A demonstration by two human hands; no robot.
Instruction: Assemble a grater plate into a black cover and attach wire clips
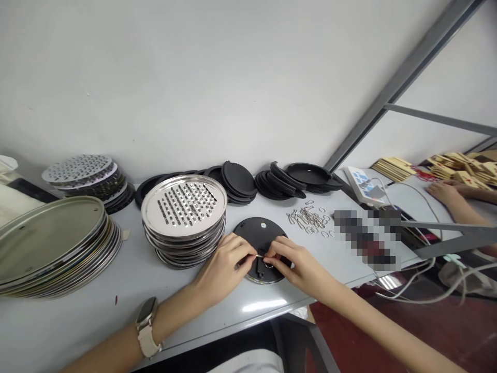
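A round black disc (259, 234) lies flat on the grey table (163, 290) in front of me, over a shiny metal plate whose rim shows at its near edge. My left hand (226, 264) and my right hand (292, 260) meet over the disc's near half. Both pinch a small silver metal ring (261, 256) at a black tab in the disc's middle. A watch (146, 326) is on my left wrist.
A stack of perforated steel grater discs (184, 217) stands left of the black disc. Plain metal plates (54, 248) are piled at far left. Black rubber lids (272, 181) line the wall. Loose metal rings (310, 220) lie to the right. Another person's hand (446, 192) rests at far right.
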